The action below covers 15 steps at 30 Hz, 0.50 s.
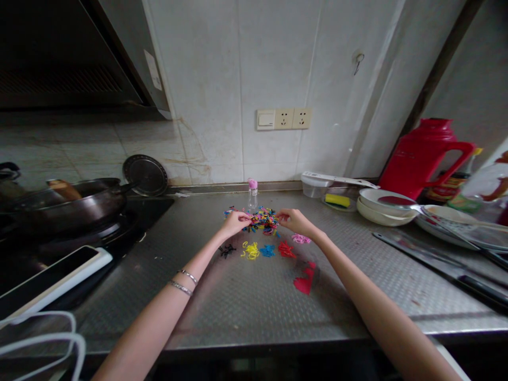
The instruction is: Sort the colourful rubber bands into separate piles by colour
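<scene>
A mixed pile of small coloured rubber bands [263, 219] lies on the steel counter [246, 301]. My left hand [235, 222] pinches at the pile's left edge, fingers closed on something I cannot make out. My right hand [292, 219] pinches at its right edge the same way. In front of the pile lie sorted little heaps: black [227, 250], yellow [251, 250], blue [267, 250], red [286, 249] and pink [300, 239]. A small clear bottle with a pink cap [252, 193] stands behind the pile.
A dark wok [75, 203] sits on the stove at left, with a phone [51, 278] near it. At right stand a red thermos jug [420, 159], stacked white bowls [383, 206], a sponge [337, 200] and a plate [448, 222].
</scene>
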Motion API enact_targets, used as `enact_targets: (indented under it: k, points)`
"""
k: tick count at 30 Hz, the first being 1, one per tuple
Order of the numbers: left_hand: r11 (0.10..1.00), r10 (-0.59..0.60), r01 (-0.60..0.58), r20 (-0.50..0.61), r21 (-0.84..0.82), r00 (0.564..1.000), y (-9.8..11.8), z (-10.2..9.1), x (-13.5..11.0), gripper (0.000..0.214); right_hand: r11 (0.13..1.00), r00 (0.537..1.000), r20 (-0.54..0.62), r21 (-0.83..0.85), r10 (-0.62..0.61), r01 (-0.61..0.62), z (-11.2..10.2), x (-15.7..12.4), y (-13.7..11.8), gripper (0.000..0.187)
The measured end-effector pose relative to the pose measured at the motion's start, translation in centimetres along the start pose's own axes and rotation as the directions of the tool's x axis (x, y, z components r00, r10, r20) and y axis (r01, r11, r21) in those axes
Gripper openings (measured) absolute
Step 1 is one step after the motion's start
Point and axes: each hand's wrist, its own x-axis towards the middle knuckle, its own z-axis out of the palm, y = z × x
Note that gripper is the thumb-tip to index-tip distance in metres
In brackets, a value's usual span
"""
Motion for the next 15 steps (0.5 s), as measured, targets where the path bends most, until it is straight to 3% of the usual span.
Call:
enact_targets:
  k: [7, 11, 15]
  points:
    - [0.979, 0.078, -0.044, 0.168, -0.198, 0.983, 2.5, 1.9, -0.6, 0.039, 0.986, 0.997, -0.050, 0.151, -0.058, 0.064, 0.3, 0.0, -3.4, 0.023]
    - [0.973, 0.117, -0.079, 0.170, -0.215, 0.979, 3.5, 2.2, -0.8, 0.027, 0.971, 0.992, -0.049, 0.204, -0.113, 0.121, 0.5, -0.1, -4.6, 0.024]
    - [0.980, 0.075, -0.036, 0.198, -0.193, 0.977, 3.7, 1.6, -0.9, 0.033, 0.970, 0.992, -0.047, 0.209, -0.119, 0.127, 0.6, -0.1, -4.7, 0.022]
